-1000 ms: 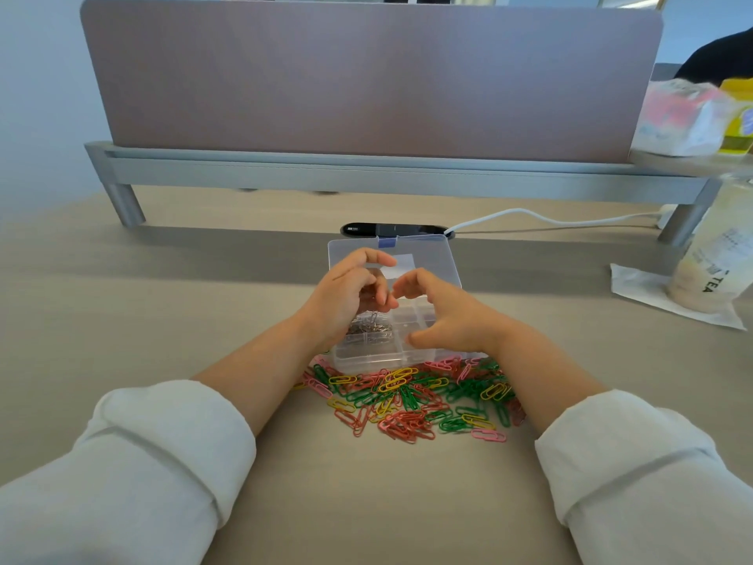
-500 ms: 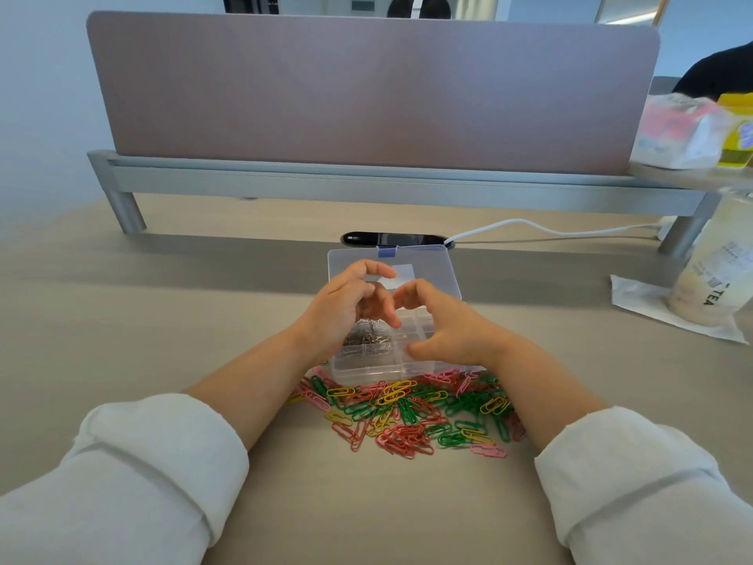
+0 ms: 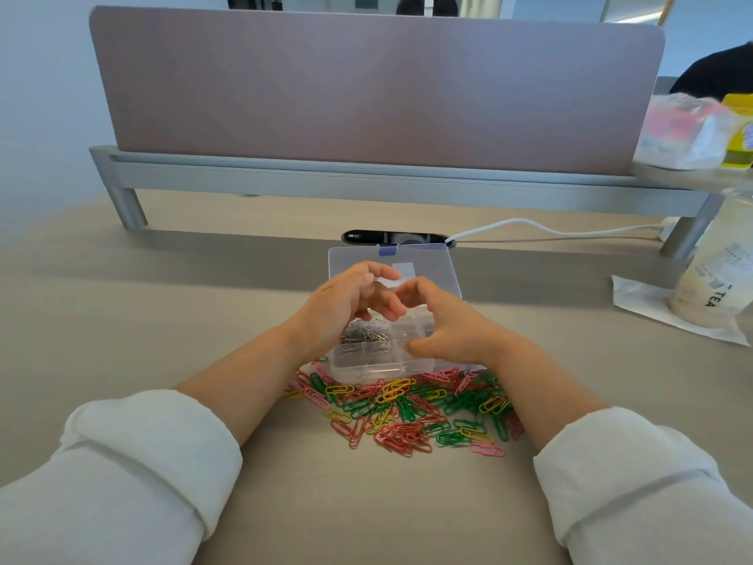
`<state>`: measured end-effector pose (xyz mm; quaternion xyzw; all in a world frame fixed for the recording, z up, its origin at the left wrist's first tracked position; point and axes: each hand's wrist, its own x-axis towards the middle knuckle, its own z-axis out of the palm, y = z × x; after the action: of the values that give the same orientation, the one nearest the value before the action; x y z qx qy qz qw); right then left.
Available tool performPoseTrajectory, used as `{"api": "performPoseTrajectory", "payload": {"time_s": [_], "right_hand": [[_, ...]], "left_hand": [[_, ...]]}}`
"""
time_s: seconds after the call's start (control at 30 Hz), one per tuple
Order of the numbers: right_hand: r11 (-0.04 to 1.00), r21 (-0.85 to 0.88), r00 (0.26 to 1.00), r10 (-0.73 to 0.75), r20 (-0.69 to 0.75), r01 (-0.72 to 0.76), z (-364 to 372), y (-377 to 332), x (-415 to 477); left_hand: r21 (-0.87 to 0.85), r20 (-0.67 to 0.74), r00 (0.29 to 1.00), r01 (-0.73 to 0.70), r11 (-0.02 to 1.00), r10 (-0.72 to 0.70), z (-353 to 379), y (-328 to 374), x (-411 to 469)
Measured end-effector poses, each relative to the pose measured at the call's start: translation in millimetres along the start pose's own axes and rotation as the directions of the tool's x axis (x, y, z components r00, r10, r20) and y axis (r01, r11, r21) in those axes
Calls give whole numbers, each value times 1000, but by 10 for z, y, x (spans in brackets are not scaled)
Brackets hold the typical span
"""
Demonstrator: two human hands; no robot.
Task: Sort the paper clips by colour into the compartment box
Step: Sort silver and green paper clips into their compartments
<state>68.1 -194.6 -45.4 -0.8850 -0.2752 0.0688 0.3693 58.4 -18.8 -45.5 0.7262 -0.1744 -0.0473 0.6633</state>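
Clear plastic: one compartment box [image 3: 366, 371] is sitting open mid-desk [image 3: 163, 299]. One uncountable heap of red, green, yellow and pink paper clips [image 3: 407, 409] is lying against its near edge, and silver clips [image 3: 366, 336] are filling a left compartment. Both hands are staying over the box, fingertips drifting slightly apart. Left hand [image 3: 342, 307] and right hand [image 3: 452, 328] are hovering half-curled; whether either is pinching a clip, I cannot tell.
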Motion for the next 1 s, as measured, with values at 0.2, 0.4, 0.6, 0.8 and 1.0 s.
{"api": "performPoseTrajectory", "payload": {"time_s": [0.2, 0.4, 0.6, 0.8, 1.0], "right_hand": [[1000, 4, 1000, 13, 4, -13, -7, -11, -9], [996, -70, 997, -62, -42, 59, 24, -16, -12], [991, -116, 996, -79, -49, 73, 43, -38, -9], [988, -140, 996, -77, -43, 70, 52, -69, -4], [986, -152, 996, -80, -37, 74, 60, -64, 5]], "left_hand": [[282, -57, 998, 0, 959, 17, -15, 76, -29], [730, 75, 988, 35, 682, -131, -182, 268, -90], [909, 242, 941, -136, 393, -235, -137, 410, -184], [973, 149, 900, -59, 223, -409, 63, 495, -191], [975, 134, 904, -48, 215, -405, 92, 447, -207]]}}
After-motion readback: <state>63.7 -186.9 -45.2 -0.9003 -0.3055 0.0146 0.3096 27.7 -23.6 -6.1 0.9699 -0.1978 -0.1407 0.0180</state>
